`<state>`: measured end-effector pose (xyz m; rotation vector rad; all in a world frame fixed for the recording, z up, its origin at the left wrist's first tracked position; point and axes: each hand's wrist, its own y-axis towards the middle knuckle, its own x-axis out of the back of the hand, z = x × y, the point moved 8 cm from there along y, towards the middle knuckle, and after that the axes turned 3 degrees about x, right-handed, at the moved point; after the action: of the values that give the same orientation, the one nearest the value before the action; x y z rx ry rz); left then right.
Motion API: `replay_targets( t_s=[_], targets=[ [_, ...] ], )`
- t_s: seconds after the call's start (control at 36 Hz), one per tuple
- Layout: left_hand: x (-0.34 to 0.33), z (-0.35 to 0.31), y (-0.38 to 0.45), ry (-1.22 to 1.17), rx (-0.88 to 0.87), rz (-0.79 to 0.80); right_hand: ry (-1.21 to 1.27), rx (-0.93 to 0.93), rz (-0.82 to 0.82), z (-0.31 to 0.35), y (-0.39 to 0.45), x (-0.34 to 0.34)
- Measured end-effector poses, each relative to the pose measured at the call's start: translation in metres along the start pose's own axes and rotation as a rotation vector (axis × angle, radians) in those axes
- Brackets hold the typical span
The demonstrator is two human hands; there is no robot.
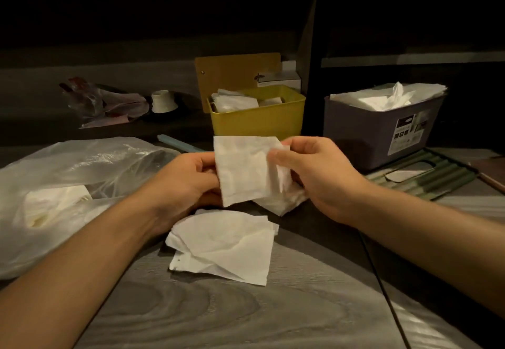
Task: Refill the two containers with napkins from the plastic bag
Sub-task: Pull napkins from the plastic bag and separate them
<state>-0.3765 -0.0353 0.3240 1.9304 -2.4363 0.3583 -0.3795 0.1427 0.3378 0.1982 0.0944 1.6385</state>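
Both hands hold white napkins [243, 168] above the table's middle. My left hand [188, 176] grips their left side, and my right hand [314, 168] pinches the top right corner with thumb and fingers. Below them a loose pile of napkins [226, 247] lies on the table. The clear plastic bag [68, 184] lies at the left with more napkins inside. Behind stands a yellow container [259, 121], lid raised, partly filled with napkins. At the right, a grey container [377, 135] is heaped with napkins.
A green slatted lid [426, 176] lies in front of the grey container. A crumpled reddish bag [101, 102] and a small white cup [163, 101] sit at the back left. A pale blue stick [177, 143] lies near the yellow container. A dark post [311, 75] rises between the containers.
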Motion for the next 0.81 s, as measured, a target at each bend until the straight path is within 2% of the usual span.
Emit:
replay_targets(
  t_s=[0.08, 0.19, 0.28, 0.39, 0.5, 0.56, 0.67, 0.72, 0.81],
  targets=[
    [-0.004, 0.000, 0.002, -0.084, -0.013, 0.024, -0.009, -0.021, -0.056, -0.001, 0.003, 0.007],
    [-0.005, -0.001, 0.003, -0.135, -0.052, 0.036, 0.097, -0.078, -0.012, -0.003, 0.006, 0.006],
    [-0.003, -0.007, 0.002, -0.098, -0.147, 0.019, 0.112, -0.090, -0.004, -0.004, 0.007, 0.008],
    [0.000, -0.021, 0.001, 0.393, -0.386, -0.122, 0.150, -0.048, -0.075, -0.002, 0.010, 0.015],
    [-0.022, -0.013, 0.009, 0.791, -0.346, 0.004, 0.315, -0.044, -0.116, -0.004, 0.012, 0.020],
    [-0.028, -0.013, 0.011, 0.957, -0.382, 0.004, 0.351, -0.021, -0.083, 0.000, 0.012, 0.019],
    [-0.019, -0.018, 0.013, 0.865, -0.408, -0.104, 0.327, -0.017, 0.017, -0.001, 0.012, 0.012],
    [-0.021, -0.016, 0.014, 0.849, -0.424, -0.057, 0.311, -0.024, 0.050, -0.005, 0.013, 0.009],
    [-0.024, -0.016, 0.013, 0.692, -0.431, 0.042, 0.270, -0.040, 0.037, -0.007, 0.013, 0.007]
  ],
)
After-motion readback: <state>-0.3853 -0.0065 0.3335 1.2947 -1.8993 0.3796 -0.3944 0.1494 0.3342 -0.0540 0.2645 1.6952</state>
